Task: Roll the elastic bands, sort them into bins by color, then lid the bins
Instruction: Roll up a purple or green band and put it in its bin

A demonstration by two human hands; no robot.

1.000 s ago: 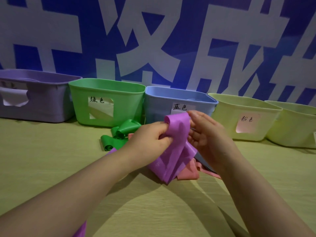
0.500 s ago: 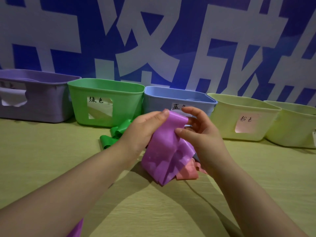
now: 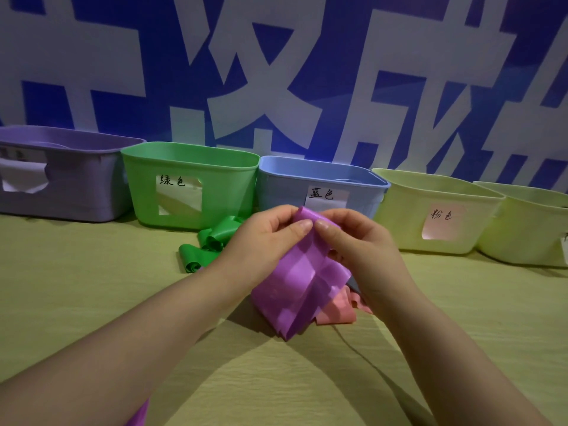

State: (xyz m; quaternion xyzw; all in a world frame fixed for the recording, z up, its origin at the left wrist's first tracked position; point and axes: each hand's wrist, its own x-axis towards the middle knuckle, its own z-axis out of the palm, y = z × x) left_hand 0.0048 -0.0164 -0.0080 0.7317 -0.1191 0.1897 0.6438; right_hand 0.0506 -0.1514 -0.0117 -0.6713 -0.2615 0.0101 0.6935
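We see a row of open plastic bins at the back of the pale wooden table (image 3: 92, 302): purple bin (image 3: 80, 192), green bin (image 3: 190, 167), blue bin (image 3: 285, 186), two yellow bins (image 3: 408, 219). Before them our left hand (image 3: 264, 241) and right hand (image 3: 359, 244) pinch the top edge of a wide purple elastic band (image 3: 301, 287), which hangs folded onto a pink band (image 3: 336, 312); green bands (image 3: 212, 244) lie just beside the green bin.

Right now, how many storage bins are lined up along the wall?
5, in a row left to right: the purple bin, the green bin, the blue bin, the pale yellow bin, and a second pale yellow bin, cut off at the frame's right edge. More could sit beyond it.
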